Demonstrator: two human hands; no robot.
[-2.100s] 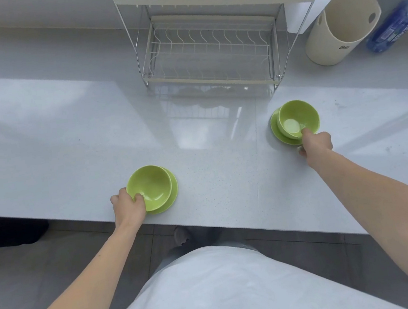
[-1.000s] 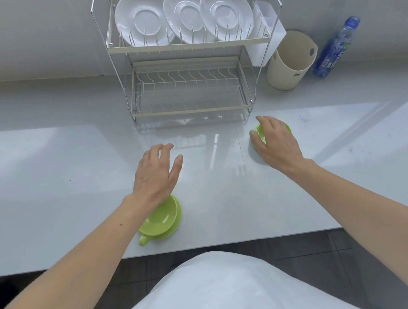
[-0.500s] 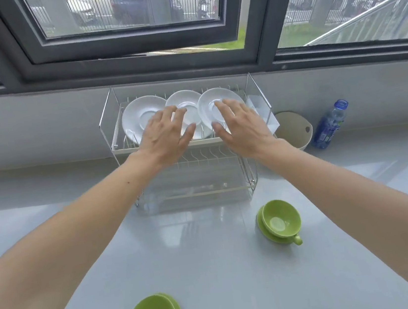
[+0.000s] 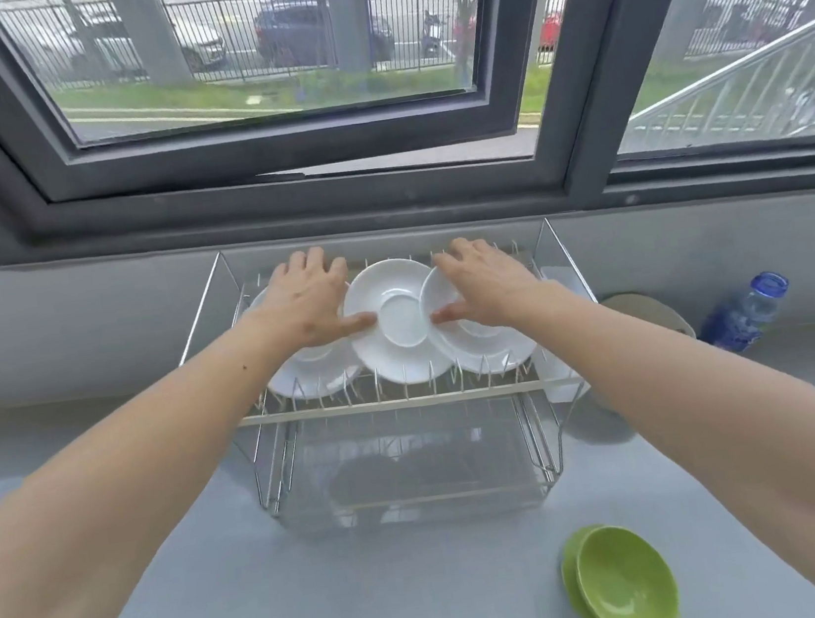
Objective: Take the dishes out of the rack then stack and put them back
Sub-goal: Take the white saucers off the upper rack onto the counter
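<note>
Three white saucers stand upright in the top tier of the wire dish rack point(image 4: 392, 404). My left hand point(image 4: 309, 303) covers the left saucer point(image 4: 310, 376), fingers over its top rim and thumb reaching the edge of the middle saucer point(image 4: 400, 346). My right hand point(image 4: 485, 283) holds the right saucer point(image 4: 496, 349) the same way, thumb on its front. A green cup point(image 4: 626, 588) sits on a green saucer point(image 4: 570, 577) on the counter at the lower right.
A white cutlery holder point(image 4: 557, 382) hangs on the rack's right side. A beige container point(image 4: 654, 312) and a blue water bottle point(image 4: 742, 311) stand to the right by the wall. A dark window frame point(image 4: 270, 150) overhangs the rack.
Both hands left the green cups on the counter, rose to the top tier and closed over the outer white saucers. My view came closer, and the left green cup dropped out of frame.
</note>
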